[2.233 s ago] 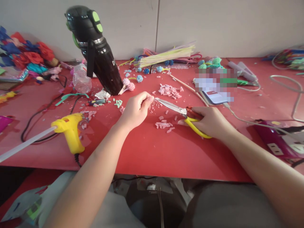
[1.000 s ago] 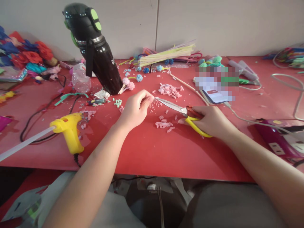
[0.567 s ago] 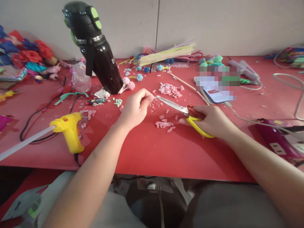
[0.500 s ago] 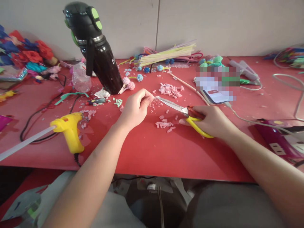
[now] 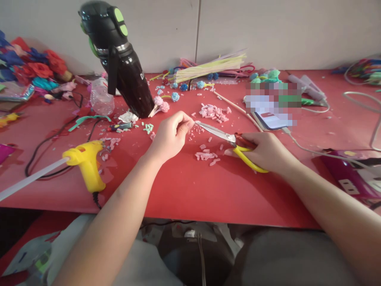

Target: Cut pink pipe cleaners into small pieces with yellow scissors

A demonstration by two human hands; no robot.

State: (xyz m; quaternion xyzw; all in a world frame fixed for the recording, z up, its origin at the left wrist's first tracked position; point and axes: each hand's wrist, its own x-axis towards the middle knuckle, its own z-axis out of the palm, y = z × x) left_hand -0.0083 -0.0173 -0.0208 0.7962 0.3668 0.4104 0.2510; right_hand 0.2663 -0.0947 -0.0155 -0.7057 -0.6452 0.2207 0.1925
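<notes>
My right hand (image 5: 264,151) is wrapped round the red and yellow handles of a pair of scissors (image 5: 218,133), whose blades point left and look nearly closed. At the blade tips, my left hand (image 5: 175,133) pinches thumb against forefinger; what lies between them is too small and hidden to make out. Below and beyond the blades lie short pink cut pieces in two heaps, a nearer pile (image 5: 206,155) and a farther pile (image 5: 214,112). Tiny pink crumbs (image 5: 193,137) are scattered between my hands.
A black bottle (image 5: 131,75) stands behind my left hand, near pink pompom flowers (image 5: 160,105). To the left rests a yellow glue gun (image 5: 87,163). Pipe cleaners (image 5: 210,68) lie by the wall. A phone (image 5: 269,115) with a cable and a purple box (image 5: 348,174) are at right.
</notes>
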